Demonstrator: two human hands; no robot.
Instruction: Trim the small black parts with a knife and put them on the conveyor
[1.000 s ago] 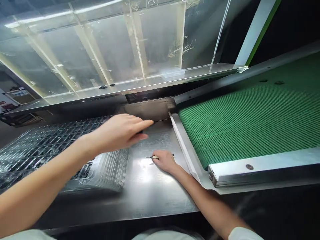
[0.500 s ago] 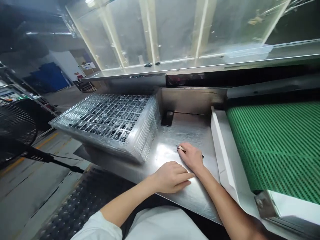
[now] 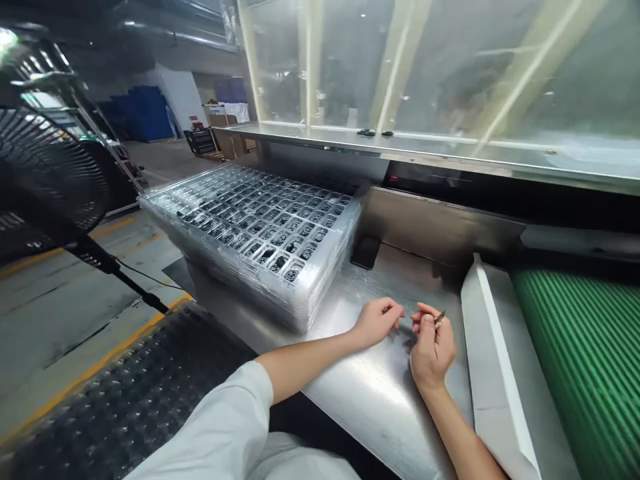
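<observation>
My right hand (image 3: 434,350) is raised over the steel worktop (image 3: 360,370), fingers curled around a slim pointed tool (image 3: 439,319). Only a short dark end of this tool shows above the fingers, so its exact kind is unclear. Just to the left, my left hand (image 3: 376,323) has its fingers bent and pressed together, the tips turned toward my right hand with a small gap between. Whether anything sits in those left fingers is hidden. Beyond them stands a stack of clear plastic trays (image 3: 325,273), whose top pockets hold small black round parts (image 3: 293,274).
A black phone-like slab (image 3: 365,253) lies by the stack. On the right, a white guard (image 3: 493,360) borders a green conveyor belt (image 3: 585,360). A clear panelled cover (image 3: 345,67) rises behind a metal ledge (image 3: 320,138). At far left is a fan (image 3: 55,173).
The view has swung left. My right hand has lifted off the worktop and turned upward with the tool; my left hand has moved forward and its fingers have curled in.
</observation>
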